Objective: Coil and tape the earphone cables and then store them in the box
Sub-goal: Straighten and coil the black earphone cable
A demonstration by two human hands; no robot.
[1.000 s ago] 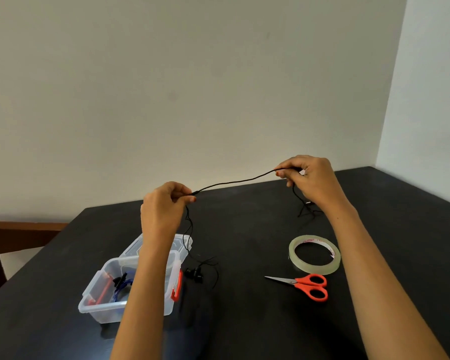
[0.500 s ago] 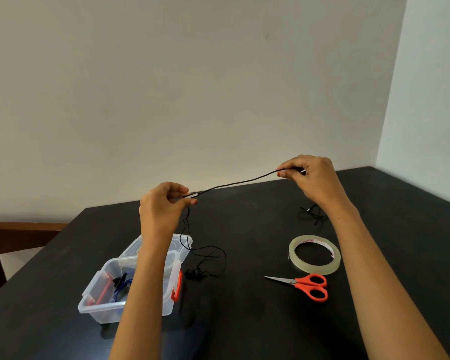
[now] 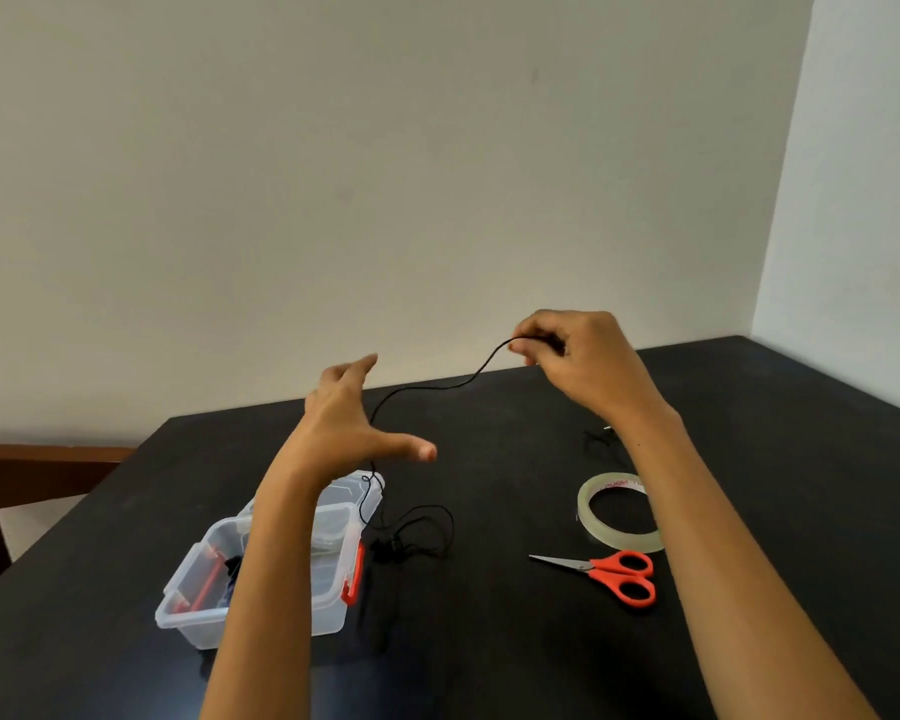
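A thin black earphone cable (image 3: 437, 388) sags between my hands above the black table (image 3: 489, 641). My right hand (image 3: 578, 361) pinches one end of it, raised at the right. My left hand (image 3: 352, 428) is spread with straight fingers and thumb, and the cable drops past it, apart from the fingers as far as I can see. The cable's loose loops and earbuds (image 3: 411, 537) lie on the table beside the clear plastic box (image 3: 261, 610). The box stands open, with red latches and dark and blue cables inside, partly hidden by my left forearm.
A roll of clear tape (image 3: 619, 511) lies at the right, with red-handled scissors (image 3: 614, 574) just in front of it. Another small black tangle (image 3: 601, 441) rests behind my right forearm. A wooden chair (image 3: 32, 465) stands at the table's left edge.
My left hand has let go of the cable and spread its fingers. The cable, taut before, now sags. My right hand keeps its pinch and has shifted slightly left.
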